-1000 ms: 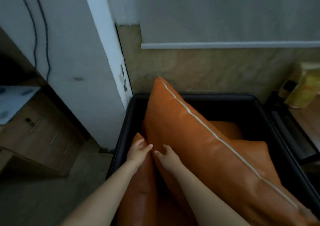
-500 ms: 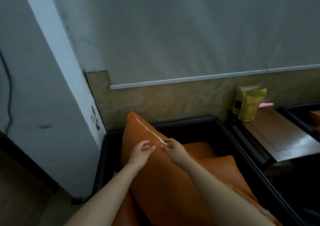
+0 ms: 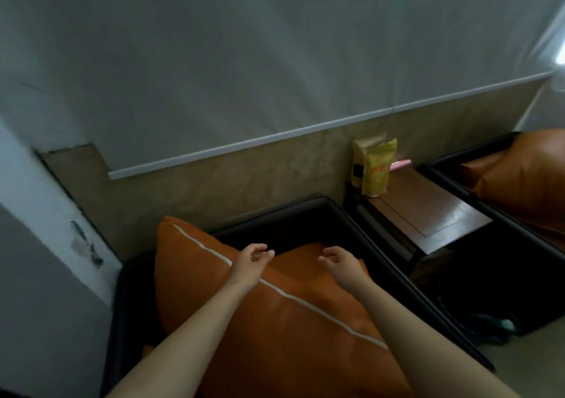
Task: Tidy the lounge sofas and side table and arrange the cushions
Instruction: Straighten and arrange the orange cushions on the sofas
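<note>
A large orange cushion (image 3: pixel 198 278) with a white piping seam leans in the black sofa (image 3: pixel 290 217), its top corner toward the wall. A second orange cushion (image 3: pixel 308 260) lies behind it on the seat. My left hand (image 3: pixel 252 260) hovers over the big cushion's seam, fingers loosely curled and holding nothing. My right hand (image 3: pixel 341 263) floats to its right above the cushions, fingers apart and empty. A dark wooden side table (image 3: pixel 428 211) stands to the right of the sofa.
A yellow packet (image 3: pixel 377 168) and a beige packet (image 3: pixel 360 162) stand at the side table's back, with a pink object (image 3: pixel 400 163) behind them. A second black sofa with an orange cushion (image 3: pixel 526 177) is at far right. A white pillar (image 3: pixel 46 229) flanks the sofa's left.
Both hands have let go of the cushion's seam and moved apart, now open above it. The view has swung right, bringing the side table and second sofa into sight.
</note>
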A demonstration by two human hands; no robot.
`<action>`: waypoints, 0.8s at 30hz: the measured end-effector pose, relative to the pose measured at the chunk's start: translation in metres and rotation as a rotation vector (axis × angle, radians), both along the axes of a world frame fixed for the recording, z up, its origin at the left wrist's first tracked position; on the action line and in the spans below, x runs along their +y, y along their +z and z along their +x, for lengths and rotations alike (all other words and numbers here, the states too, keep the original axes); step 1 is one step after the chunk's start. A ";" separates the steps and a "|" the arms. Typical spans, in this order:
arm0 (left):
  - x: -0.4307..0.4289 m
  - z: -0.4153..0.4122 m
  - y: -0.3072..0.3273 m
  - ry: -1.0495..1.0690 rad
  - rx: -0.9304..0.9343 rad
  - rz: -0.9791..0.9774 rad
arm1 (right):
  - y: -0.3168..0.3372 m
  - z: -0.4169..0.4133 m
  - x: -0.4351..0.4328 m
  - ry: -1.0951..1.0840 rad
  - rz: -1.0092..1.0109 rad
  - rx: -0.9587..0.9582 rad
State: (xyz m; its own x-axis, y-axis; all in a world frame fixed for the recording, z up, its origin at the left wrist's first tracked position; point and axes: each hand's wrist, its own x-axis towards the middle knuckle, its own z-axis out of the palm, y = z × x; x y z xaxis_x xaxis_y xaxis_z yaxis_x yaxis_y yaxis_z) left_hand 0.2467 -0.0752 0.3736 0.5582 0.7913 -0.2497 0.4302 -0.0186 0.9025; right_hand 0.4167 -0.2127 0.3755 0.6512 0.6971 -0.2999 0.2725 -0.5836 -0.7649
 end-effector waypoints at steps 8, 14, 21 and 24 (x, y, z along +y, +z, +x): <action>-0.022 0.097 -0.046 -0.038 0.075 -0.113 | -0.053 0.078 -0.033 -0.060 -0.078 0.078; -0.029 0.162 -0.088 0.036 0.107 -0.230 | -0.086 0.139 -0.042 -0.064 -0.160 0.146; -0.026 0.210 -0.142 0.019 0.219 -0.245 | -0.136 0.166 -0.027 -0.078 -0.187 0.239; -0.018 0.214 -0.175 -0.014 0.370 -0.194 | -0.158 0.169 -0.021 -0.061 -0.188 0.277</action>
State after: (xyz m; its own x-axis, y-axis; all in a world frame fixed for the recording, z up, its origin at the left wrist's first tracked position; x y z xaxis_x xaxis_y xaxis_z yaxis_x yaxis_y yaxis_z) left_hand 0.4608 -0.0934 0.1987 0.4128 0.7029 -0.5792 0.7270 0.1289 0.6745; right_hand 0.5852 -0.2336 0.2174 0.5659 0.5750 -0.5909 0.0293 -0.7303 -0.6825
